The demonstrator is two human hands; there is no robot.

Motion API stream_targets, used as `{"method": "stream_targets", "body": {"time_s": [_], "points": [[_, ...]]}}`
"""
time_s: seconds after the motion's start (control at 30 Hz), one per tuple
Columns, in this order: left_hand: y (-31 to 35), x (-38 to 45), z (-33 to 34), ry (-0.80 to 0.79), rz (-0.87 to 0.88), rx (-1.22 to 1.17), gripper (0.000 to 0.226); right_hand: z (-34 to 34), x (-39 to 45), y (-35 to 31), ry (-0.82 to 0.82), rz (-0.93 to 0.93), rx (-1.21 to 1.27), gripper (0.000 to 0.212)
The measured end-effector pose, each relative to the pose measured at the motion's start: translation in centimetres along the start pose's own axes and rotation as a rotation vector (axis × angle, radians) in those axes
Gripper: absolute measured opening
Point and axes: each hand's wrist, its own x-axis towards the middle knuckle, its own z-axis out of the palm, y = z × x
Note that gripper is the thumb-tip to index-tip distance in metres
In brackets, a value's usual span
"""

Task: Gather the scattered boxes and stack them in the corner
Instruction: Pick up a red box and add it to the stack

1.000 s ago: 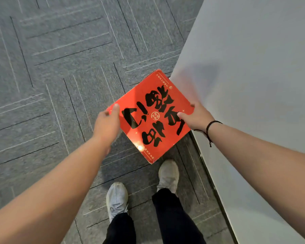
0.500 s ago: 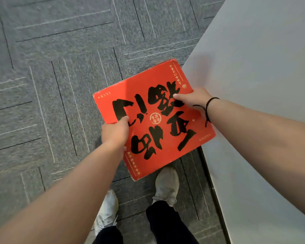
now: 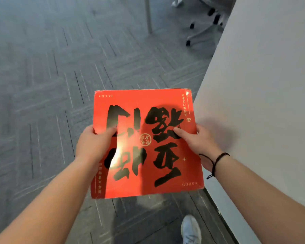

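A flat, square red cardboard box (image 3: 146, 143) printed with large black brush lettering is held level in the air in front of the person, above the grey patterned carpet tiles (image 3: 42, 85) and just beside a pale grey wall panel (image 3: 262, 85) that runs along the right. Its right edge sits close against that panel, though contact cannot be told from this view.

The step in hand looks like the carry: one box is picked up and on its way to the stacking place. No corner and no other boxes show in the view, so how much of the task is done cannot be judged. The next move would call for walking the box to the corner, keeping it flat, then lowering it squarely onto the floor or onto whatever stack is there, edges lined up.

The left hand (image 3: 93, 143) grips the box's left edge, thumb lying across the printed top and fingers hidden beneath. The right hand (image 3: 199, 143) holds the right edge the same way, thumb on top, a black cord bracelet (image 3: 217, 162) at the wrist. Both forearms reach forward, roughly level and about the box's width apart.

Farther out, a white shoe (image 3: 191, 229) shows below the box, and a chair's wheeled base (image 3: 201, 29) and a thin metal leg (image 3: 148, 14) stand at the top of the view.
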Motion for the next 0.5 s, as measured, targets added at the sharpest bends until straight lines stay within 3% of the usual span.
{"method": "stream_targets", "body": {"time_s": [0.23, 0.37, 0.5], "points": [[14.5, -9.5, -13.3, -0.062, 0.336, -0.158, 0.046, -2.6, -18.0, -17.3, 0.107, -0.321, 0.167, 0.024], [19.1, -17.4, -19.5, -0.168, 0.489, -0.187, 0.018, -5.1, -30.2, -20.7, 0.197, -0.420, 0.167, 0.017], [22.0, -26.2, -23.8, -0.398, 0.663, -0.109, 0.026, -8.7, -42.7, -20.6, 0.355, -0.436, 0.209, 0.027]]}}
